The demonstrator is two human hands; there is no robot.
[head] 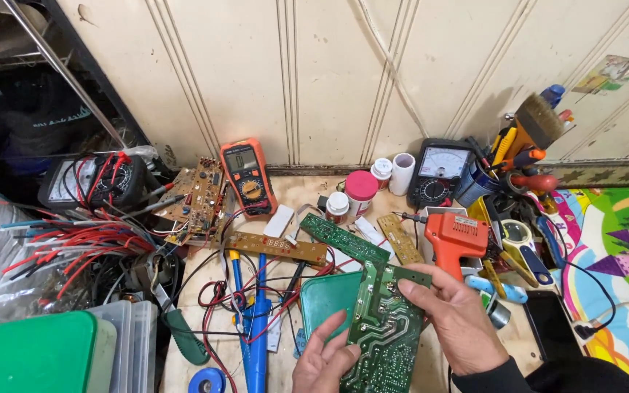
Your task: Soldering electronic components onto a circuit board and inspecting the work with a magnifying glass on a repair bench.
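A green circuit board [386, 331], solder side up, is held tilted over the cluttered workbench between both my hands. My left hand [323, 359] supports its lower left edge with fingers curled under it. My right hand [454, 317] grips its upper right edge, thumb on top. A green plastic lid [327, 297] lies just behind the board on the bench.
An orange soldering gun [455, 238], an orange multimeter [248, 175], a black analogue meter [440, 171], several loose circuit boards [277, 247], a blue-handled tool [256, 336], tangled red and black leads [74, 247], small jars [360, 191], a brush cup [518, 145] and green plastic boxes [30, 353] crowd the bench.
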